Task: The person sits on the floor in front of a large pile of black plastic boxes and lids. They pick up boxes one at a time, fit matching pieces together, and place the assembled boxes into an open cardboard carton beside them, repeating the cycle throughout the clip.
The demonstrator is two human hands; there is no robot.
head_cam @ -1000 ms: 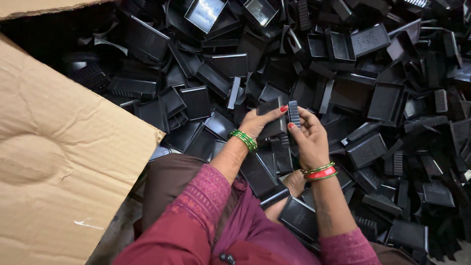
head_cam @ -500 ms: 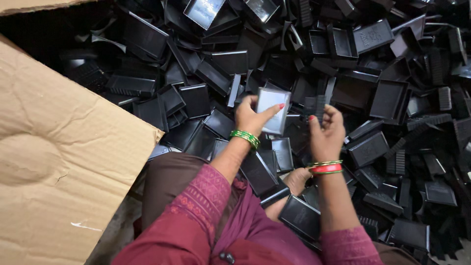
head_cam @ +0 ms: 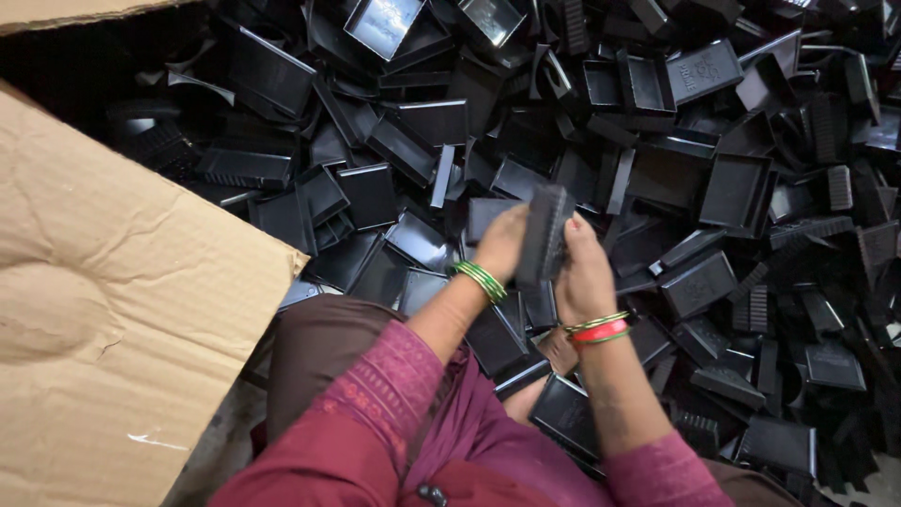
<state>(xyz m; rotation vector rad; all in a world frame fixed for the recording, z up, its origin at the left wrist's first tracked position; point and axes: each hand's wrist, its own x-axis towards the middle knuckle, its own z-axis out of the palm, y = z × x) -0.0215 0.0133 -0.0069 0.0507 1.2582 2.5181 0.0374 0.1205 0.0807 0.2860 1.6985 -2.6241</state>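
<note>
Between both hands I hold a black ribbed plastic piece (head_cam: 544, 235), upright and edge-on to the camera. My left hand (head_cam: 502, 242), with green bangles at the wrist, grips its left side. My right hand (head_cam: 584, 272), with red and green bangles, presses against its right side. Under and around the hands lies a big heap of black plastic trays (head_cam: 732, 188) and ribbed black inserts (head_cam: 826, 127).
A large brown cardboard flap (head_cam: 122, 310) fills the left side, its edge reaching the heap. My knees in brown cloth (head_cam: 319, 347) and maroon sleeves (head_cam: 375, 413) sit at the bottom. Black trays cover the whole floor ahead and to the right.
A second ago both hands held a small ribbed piece. Half a second ago the left hand held a flat tray while the right hand was apart. Now both hands press a ribbed piece together.
</note>
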